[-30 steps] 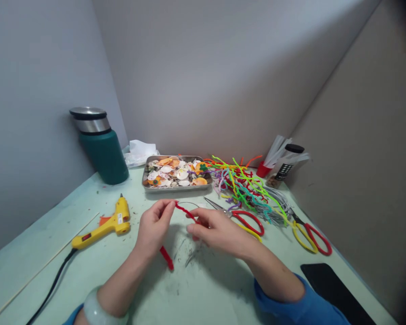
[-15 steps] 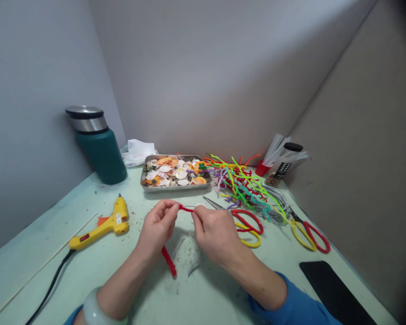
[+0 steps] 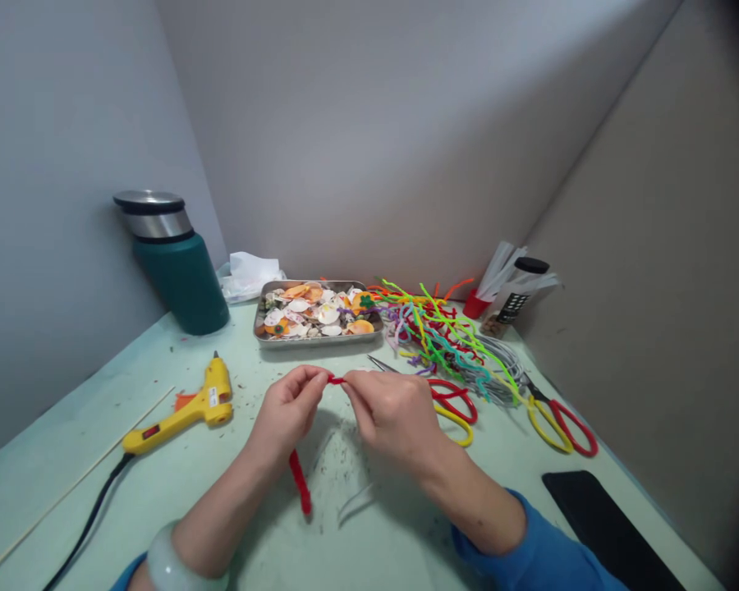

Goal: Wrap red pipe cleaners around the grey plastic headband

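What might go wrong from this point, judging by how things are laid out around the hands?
The red pipe cleaner might slip or kink, as the left hand and right hand pinch only a short stretch between them. The pointed scissors lie close behind the right hand, so a backward move could knock or prick it.
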### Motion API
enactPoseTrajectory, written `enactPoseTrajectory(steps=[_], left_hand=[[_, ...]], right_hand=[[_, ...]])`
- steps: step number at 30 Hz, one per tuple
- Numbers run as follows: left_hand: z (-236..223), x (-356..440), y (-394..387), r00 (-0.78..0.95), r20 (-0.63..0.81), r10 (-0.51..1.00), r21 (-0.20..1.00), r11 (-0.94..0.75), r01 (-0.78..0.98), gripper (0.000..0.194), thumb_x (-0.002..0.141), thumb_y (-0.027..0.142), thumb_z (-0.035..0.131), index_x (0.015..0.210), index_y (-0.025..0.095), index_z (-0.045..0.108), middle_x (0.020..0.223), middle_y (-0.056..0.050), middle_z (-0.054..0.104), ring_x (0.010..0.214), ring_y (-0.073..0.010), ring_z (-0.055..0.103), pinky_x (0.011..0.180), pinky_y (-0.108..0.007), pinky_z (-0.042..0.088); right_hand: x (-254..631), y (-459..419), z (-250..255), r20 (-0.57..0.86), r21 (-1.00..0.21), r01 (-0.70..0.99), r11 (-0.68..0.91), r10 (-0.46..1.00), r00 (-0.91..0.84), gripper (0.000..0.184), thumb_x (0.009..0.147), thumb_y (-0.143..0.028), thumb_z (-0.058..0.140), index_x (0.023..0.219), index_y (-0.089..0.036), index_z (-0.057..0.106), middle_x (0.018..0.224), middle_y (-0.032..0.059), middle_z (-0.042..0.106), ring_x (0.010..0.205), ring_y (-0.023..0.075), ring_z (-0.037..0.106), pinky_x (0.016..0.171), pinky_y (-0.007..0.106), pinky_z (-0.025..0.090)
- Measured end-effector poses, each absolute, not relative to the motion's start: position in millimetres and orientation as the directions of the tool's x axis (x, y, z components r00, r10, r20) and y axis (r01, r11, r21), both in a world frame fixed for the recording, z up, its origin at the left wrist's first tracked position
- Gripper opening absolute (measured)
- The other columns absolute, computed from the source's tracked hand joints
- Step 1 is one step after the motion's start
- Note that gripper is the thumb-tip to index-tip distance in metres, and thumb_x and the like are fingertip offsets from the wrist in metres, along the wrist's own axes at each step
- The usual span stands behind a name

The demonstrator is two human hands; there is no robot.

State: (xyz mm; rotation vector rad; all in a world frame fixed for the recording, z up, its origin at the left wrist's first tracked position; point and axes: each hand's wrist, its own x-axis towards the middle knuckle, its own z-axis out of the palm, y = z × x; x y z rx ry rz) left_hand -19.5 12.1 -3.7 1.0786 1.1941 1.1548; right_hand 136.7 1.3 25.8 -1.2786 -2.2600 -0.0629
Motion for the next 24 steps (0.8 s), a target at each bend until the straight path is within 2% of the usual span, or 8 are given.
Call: enactPoseTrajectory(steps=[6, 9, 12, 16, 21, 24], left_hand=[[-3.5, -17.6, 10.5, 0.142, -0.124, 0.982, 0.992, 0.126, -0.006, 0.033, 0.076, 0.049, 0.06, 0.079, 0.017, 0.056, 0.047, 0.01, 0.031, 0.039, -0.0041, 0.021, 0.036, -0.017, 0.016], [-4.4, -18.7, 9.5, 0.207, -0.139, 0.968, 0.99, 0.14, 0.008, 0.031, 0.078, 0.048, 0.059, 0.078, 0.017, 0.054, 0.047, 0.01, 0.03, 0.04, -0.004, 0.02, 0.037, -0.016, 0.016], [-4.2, -20.2, 8.6, 0.251, -0.142, 0.957, 0.989, 0.147, -0.001, 0.031, 0.08, 0.047, 0.058, 0.079, 0.017, 0.053, 0.047, 0.011, 0.03, 0.04, -0.0039, 0.02, 0.036, -0.016, 0.016], [-3.5, -21.4, 8.3, 0.268, -0.119, 0.956, 0.991, 0.131, -0.028, 0.031, 0.08, 0.047, 0.059, 0.078, 0.017, 0.052, 0.047, 0.011, 0.03, 0.039, -0.0036, 0.02, 0.036, -0.017, 0.017], [-5.9, -21.6, 8.8, 0.233, -0.084, 0.969, 0.993, 0.101, -0.062, 0.031, 0.079, 0.048, 0.059, 0.076, 0.017, 0.051, 0.047, 0.011, 0.03, 0.039, -0.0036, 0.02, 0.036, -0.017, 0.017], [-6.0, -21.6, 8.5, 0.218, -0.048, 0.975, 0.998, 0.056, -0.033, 0.03, 0.079, 0.047, 0.059, 0.083, 0.018, 0.054, 0.047, 0.011, 0.032, 0.039, -0.0042, 0.022, 0.037, -0.018, 0.018]], right_hand=[[146.8, 13.8, 27.1, 0.426, -0.546, 0.651, 0.527, 0.844, -0.326, 0.023, 0.089, -0.026, 0.049, 0.082, -0.02, 0.069, 0.073, 0.0009, 0.069, 0.066, 0.0121, 0.058, 0.062, 0.023, 0.034], [150.6, 26.0, 20.8, 0.288, -0.755, 0.517, 0.404, 0.912, -0.293, 0.023, 0.085, -0.027, 0.052, 0.075, -0.018, 0.071, 0.067, -0.0004, 0.066, 0.061, 0.0115, 0.054, 0.057, 0.022, 0.035], [151.8, 35.7, 12.1, 0.125, -0.879, 0.405, 0.25, 0.942, -0.31, 0.021, 0.078, -0.029, 0.057, 0.071, -0.015, 0.072, 0.065, 0.0003, 0.065, 0.062, 0.0122, 0.053, 0.056, 0.022, 0.036], [149.5, 38.7, 6.8, 0.007, -0.946, 0.305, 0.11, 0.948, -0.318, 0.022, 0.073, -0.031, 0.061, 0.067, -0.013, 0.071, 0.057, -0.0011, 0.057, 0.057, 0.0105, 0.046, 0.055, 0.023, 0.033], [145.0, 35.3, 10.1, -0.121, -0.97, 0.237, -0.051, 0.949, -0.291, 0.021, 0.07, -0.031, 0.063, 0.062, -0.014, 0.07, 0.046, -0.0044, 0.044, 0.048, 0.0075, 0.034, 0.048, 0.023, 0.024], [142.4, 33.2, 11.7, -0.199, -0.97, 0.194, -0.147, 0.937, -0.286, 0.02, 0.07, -0.03, 0.062, 0.062, -0.014, 0.07, 0.044, -0.0048, 0.042, 0.045, 0.007, 0.032, 0.046, 0.023, 0.02]])
